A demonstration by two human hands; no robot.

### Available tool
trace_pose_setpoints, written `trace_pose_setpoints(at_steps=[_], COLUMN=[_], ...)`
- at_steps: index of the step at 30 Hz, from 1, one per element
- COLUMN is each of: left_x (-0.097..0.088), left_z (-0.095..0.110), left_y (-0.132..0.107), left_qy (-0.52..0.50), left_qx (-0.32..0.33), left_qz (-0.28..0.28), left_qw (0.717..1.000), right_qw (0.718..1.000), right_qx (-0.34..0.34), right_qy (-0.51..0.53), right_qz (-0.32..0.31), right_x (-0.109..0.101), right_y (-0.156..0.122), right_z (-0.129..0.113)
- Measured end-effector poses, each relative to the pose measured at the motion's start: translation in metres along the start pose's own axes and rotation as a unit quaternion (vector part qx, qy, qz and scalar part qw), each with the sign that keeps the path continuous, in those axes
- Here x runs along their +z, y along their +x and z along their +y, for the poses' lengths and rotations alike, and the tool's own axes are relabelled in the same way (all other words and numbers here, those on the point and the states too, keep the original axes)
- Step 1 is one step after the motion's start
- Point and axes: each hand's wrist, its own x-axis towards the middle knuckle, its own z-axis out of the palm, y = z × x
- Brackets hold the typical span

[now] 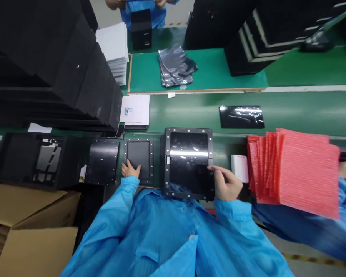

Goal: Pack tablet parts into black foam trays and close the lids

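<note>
My left hand (130, 169) lies with fingers spread on the lower left edge of a black frame (142, 157) with a recessed middle. To its right, a larger black frame (188, 194) with light dots round its rim holds a glossy dark panel (187, 163). Bubble-like spots and a bright reflection show on the panel. My right hand (227, 184) is closed in a pinch at the right edge of that frame, fingertips at the panel's side. What the pinch holds, if anything, is too small to make out.
Red bubble-wrap bags (308, 173) are piled at right beside a small white box (240, 168). A dark glossy pouch (242, 117) and silvery bags (175, 67) lie farther back. Tall black stacks (83, 77) and cardboard boxes (37, 246) flank the left. Other people stand opposite and right.
</note>
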Motion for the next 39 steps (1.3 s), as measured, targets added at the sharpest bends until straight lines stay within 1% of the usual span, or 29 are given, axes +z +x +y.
trace_pose_setpoints(at_steps=[3, 4, 6, 8, 9, 10, 11, 12, 13, 14, 15, 16, 17, 18, 20, 22, 24, 27, 29, 30, 31, 32, 33, 34, 35, 36, 37, 38, 39], left_x=[-0.003, -0.008, -0.020, -0.034, -0.040, -0.046, -0.051, -0.055, -0.058, -0.058, -0.057, -0.053, -0.047, -0.040, -0.027, -0.018, -0.013, -0.004, 0.002, 0.003, 0.002, -0.002, -0.010, -0.022, -0.037, -0.055, -0.072, -0.089, -0.104], left_z=[0.005, 0.007, 0.008, 0.009, 0.011, 0.014, 0.018, 0.024, 0.031, 0.039, 0.049, 0.061, 0.072, 0.084, 0.106, 0.121, 0.130, 0.137, 0.138, 0.136, 0.133, 0.128, 0.120, 0.109, 0.094, 0.077, 0.056, 0.033, 0.009], left_y=[-0.007, -0.009, -0.012, -0.021, -0.030, -0.042, -0.059, -0.080, -0.103, -0.128, -0.152, -0.174, -0.192, -0.205, -0.216, -0.211, -0.203, -0.201, -0.203, -0.200, -0.194, -0.181, -0.162, -0.137, -0.105, -0.070, -0.032, 0.005, 0.039], left_qy=[-0.098, -0.134, -0.206, -0.270, -0.300, -0.322, -0.328, -0.317, -0.290, -0.244, -0.182, -0.113, -0.045, 0.016, 0.111, 0.167, 0.189, 0.190, 0.174, 0.161, 0.144, 0.125, 0.104, 0.083, 0.063, 0.044, 0.027, 0.015, 0.015], left_qx=[-0.046, -0.039, 0.032, 0.112, 0.141, 0.163, 0.186, 0.227, 0.294, 0.375, 0.461, 0.533, 0.590, 0.626, 0.655, 0.661, 0.665, 0.670, 0.680, 0.687, 0.692, 0.690, 0.675, 0.645, 0.596, 0.521, 0.426, 0.316, 0.203], left_qz=[-0.033, -0.052, -0.093, -0.135, -0.148, -0.148, -0.135, -0.116, -0.095, -0.076, -0.067, -0.061, -0.056, -0.048, -0.033, -0.028, -0.030, -0.034, -0.033, -0.030, -0.027, -0.021, -0.012, 0.000, 0.015, 0.036, 0.063, 0.090, 0.108], left_qw=[0.994, 0.989, 0.974, 0.947, 0.932, 0.921, 0.916, 0.913, 0.906, 0.891, 0.866, 0.836, 0.805, 0.778, 0.746, 0.731, 0.722, 0.716, 0.711, 0.708, 0.707, 0.713, 0.730, 0.760, 0.801, 0.852, 0.902, 0.945, 0.973], right_qw=[0.998, 0.997, 0.994, 0.983, 0.971, 0.951, 0.924, 0.888, 0.852, 0.823, 0.807, 0.802, 0.805, 0.810, 0.819, 0.829, 0.838, 0.840, 0.843, 0.853, 0.868, 0.886, 0.904, 0.918, 0.929, 0.937, 0.944, 0.947, 0.948], right_qx=[0.058, 0.071, 0.094, 0.117, 0.131, 0.145, 0.160, 0.177, 0.196, 0.221, 0.256, 0.295, 0.332, 0.359, 0.375, 0.359, 0.347, 0.356, 0.366, 0.363, 0.351, 0.330, 0.302, 0.274, 0.254, 0.247, 0.252, 0.263, 0.272], right_qy=[0.023, 0.031, 0.056, 0.099, 0.133, 0.177, 0.231, 0.287, 0.338, 0.376, 0.398, 0.403, 0.396, 0.385, 0.369, 0.366, 0.368, 0.362, 0.351, 0.343, 0.333, 0.320, 0.304, 0.283, 0.260, 0.235, 0.209, 0.184, 0.159], right_qz=[0.011, 0.005, -0.029, -0.103, -0.152, -0.205, -0.260, -0.312, -0.350, -0.363, -0.353, -0.326, -0.292, -0.260, -0.230, -0.222, -0.205, -0.191, -0.178, -0.154, -0.113, -0.059, -0.001, 0.049, 0.076, 0.074, 0.048, 0.004, -0.044], right_x=[0.001, 0.003, 0.007, 0.011, 0.013, 0.015, 0.018, 0.020, 0.021, 0.022, 0.023, 0.022, 0.021, 0.018, 0.013, 0.009, 0.007, 0.005, -0.004, -0.011, -0.019, -0.029, -0.037, -0.045, -0.049, -0.050, -0.048, -0.042, -0.034], right_y=[-0.016, -0.016, -0.013, -0.006, -0.004, -0.002, -0.002, -0.002, -0.003, -0.005, -0.006, -0.006, -0.004, 0.000, 0.011, 0.025, 0.036, 0.041, 0.040, 0.038, 0.037, 0.036, 0.035, 0.033, 0.031, 0.028, 0.024, 0.020, 0.014], right_z=[-0.004, -0.005, -0.010, -0.017, -0.021, -0.025, -0.029, -0.032, -0.034, -0.035, -0.035, -0.033, -0.029, -0.025, -0.015, -0.005, 0.001, 0.006, 0.008, 0.010, 0.012, 0.015, 0.018, 0.022, 0.027, 0.031, 0.035, 0.038, 0.041])
